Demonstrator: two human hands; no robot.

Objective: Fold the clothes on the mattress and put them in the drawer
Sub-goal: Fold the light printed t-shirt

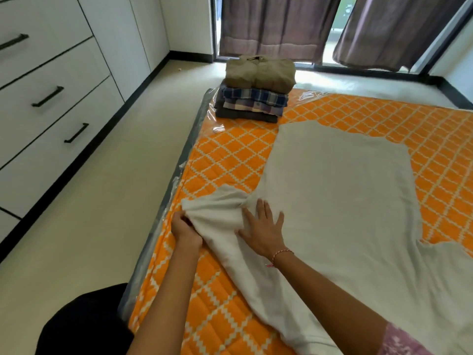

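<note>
The left hand [184, 228] pinches the bunched sleeve of the white shirt [340, 201]; the right hand [263, 228] presses it flat with straight fingers. The shirt lies spread on the orange mattress [230, 160], near a folded stack [256, 90], drawers [51, 98] at left

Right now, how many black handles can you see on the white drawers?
3: one black bar handle at the top left, one lower, one lowest, nearest the mattress. More may lie outside the picture.

Home bedroom: mattress [230, 160], drawers [51, 98], curtains [279, 24].
</note>
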